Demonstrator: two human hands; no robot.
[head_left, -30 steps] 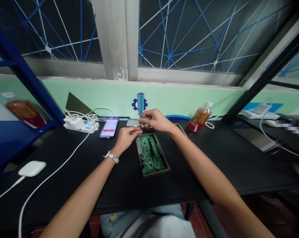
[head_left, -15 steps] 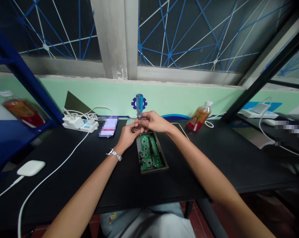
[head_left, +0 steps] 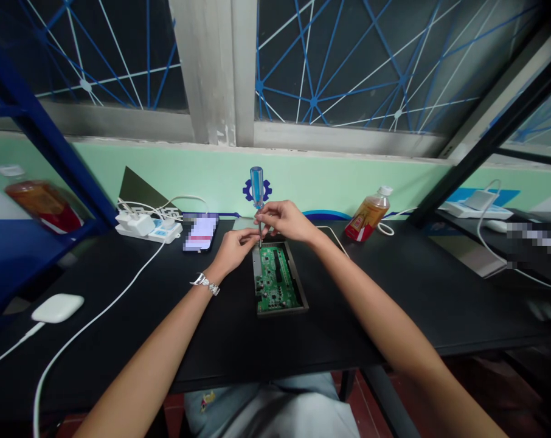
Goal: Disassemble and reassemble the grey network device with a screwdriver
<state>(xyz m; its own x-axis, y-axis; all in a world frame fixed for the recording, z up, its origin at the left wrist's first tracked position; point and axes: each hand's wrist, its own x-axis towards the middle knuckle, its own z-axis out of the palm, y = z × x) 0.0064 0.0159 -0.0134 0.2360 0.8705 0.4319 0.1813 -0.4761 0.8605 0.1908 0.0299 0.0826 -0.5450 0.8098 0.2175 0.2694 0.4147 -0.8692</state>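
A screwdriver (head_left: 256,187) with a clear blue handle stands almost upright over the far left corner of a metal case. My right hand (head_left: 290,220) has its fingers closed round the shaft just below the handle. Lower down, my left hand (head_left: 235,248) pinches toward the shaft near its tip, thumb and forefinger close together. The green circuit board (head_left: 275,274) lies inside the shallow metal case (head_left: 284,312), flat on the table. The screwdriver's tip meets the case's corner, and any screw there is too small to make out.
A phone (head_left: 201,232) and a white power strip (head_left: 150,228) lie at the back left. A drink bottle (head_left: 368,213) leans at the back right. A white earbud case (head_left: 58,308) and a long white cable (head_left: 97,310) lie on the black table (head_left: 230,347).
My left hand has drawn slightly left and its fingers have straightened a little. The screwdriver's handle and my right hand sit slightly higher. The case has shifted a little in view.
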